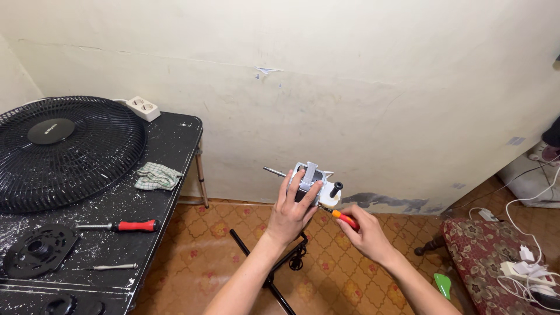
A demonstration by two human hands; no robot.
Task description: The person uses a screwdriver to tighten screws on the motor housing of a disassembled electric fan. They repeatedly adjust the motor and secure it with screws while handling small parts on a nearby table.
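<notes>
A small fan motor, with a silver metal body, a thin shaft sticking out to the left and a black knob at its right, is held up in front of the pale wall, above the patterned floor. It is clasped from below and behind by the left hand, whose grip is closed around the motor body with the fingers laid over its front. A screwdriver with an orange and red handle is pinched in the grip of the right hand, and its tip is set against the lower right side of the motor.

To the left, a black tabletop speckled with white paint is seen. On it lie a round black fan guard, a checked cloth, a red-handled screwdriver, a black round plate and a white socket strip at the far edge. A black stand lies on the floor beneath the arms.
</notes>
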